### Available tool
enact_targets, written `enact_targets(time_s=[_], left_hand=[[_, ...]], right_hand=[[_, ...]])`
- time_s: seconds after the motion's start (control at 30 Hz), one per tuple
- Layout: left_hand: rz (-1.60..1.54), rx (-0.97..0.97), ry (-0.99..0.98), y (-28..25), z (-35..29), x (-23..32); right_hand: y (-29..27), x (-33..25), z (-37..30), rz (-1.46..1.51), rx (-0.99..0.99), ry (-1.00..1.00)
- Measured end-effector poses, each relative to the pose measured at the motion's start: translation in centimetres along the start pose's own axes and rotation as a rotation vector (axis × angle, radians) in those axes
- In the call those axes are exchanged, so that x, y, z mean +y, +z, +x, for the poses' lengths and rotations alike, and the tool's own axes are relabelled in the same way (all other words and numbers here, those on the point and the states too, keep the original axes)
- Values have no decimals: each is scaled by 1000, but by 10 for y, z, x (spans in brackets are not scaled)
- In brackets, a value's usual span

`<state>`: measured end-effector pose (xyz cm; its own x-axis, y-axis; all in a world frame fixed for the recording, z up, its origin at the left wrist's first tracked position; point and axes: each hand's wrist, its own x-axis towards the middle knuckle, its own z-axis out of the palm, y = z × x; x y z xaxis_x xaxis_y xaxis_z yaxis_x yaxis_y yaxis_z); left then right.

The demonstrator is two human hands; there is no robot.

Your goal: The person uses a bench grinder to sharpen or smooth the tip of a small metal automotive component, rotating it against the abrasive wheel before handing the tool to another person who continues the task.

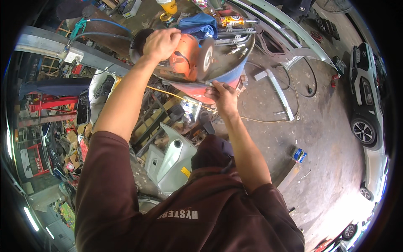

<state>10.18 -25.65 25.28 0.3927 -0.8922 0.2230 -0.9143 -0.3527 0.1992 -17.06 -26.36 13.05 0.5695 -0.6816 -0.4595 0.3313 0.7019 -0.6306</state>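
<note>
An orange bench grinder (183,56) sits on top of a blue and red drum (241,69). My left hand (161,44) is closed over the grinder's upper housing, its fingers curled on top. The round grinding wheel (205,60) faces right and its outline looks blurred. Just below the wheel, by the drum's near rim, my right hand (223,97) pinches a small thin piece. I cannot make out what that piece is. Right of the wheel, several small white and metal pieces like spark plugs (236,49) lie on the drum top.
A blue cloth (199,26), an open can (166,18) and a yellow cup (168,6) stand beyond the grinder. A yellow cord (168,91) runs below the drum. A silver car part (171,157) lies near my legs. Cars (364,94) stand at the right.
</note>
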Motion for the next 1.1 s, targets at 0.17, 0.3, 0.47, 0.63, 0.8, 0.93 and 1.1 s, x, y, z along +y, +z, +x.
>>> enact_targets(time_s=[0.17, 0.3, 0.47, 0.63, 0.8, 0.93, 1.1], left_hand=[[-5, 12, -10, 1, 0, -3], [0, -21, -42, 1, 1, 0], [-10, -34, -52, 0, 0, -3], [-12, -62, -73, -5, 0, 1], [-14, -29, -40, 2, 3, -1], [4, -27, -61, 2, -1, -9], [-31, -25, -15, 1, 2, -1]], right_hand=[[10, 3, 2, 62, -23, 54], [1, -1, 2, 74, 54, 73], [-1, 1, 5, 80, 40, 86], [8, 3, 4, 161, 53, 105], [-44, 3, 5, 166, 15, 73], [-50, -25, -38, 52, -49, 29], [-33, -62, -84, 12, -178, -69]])
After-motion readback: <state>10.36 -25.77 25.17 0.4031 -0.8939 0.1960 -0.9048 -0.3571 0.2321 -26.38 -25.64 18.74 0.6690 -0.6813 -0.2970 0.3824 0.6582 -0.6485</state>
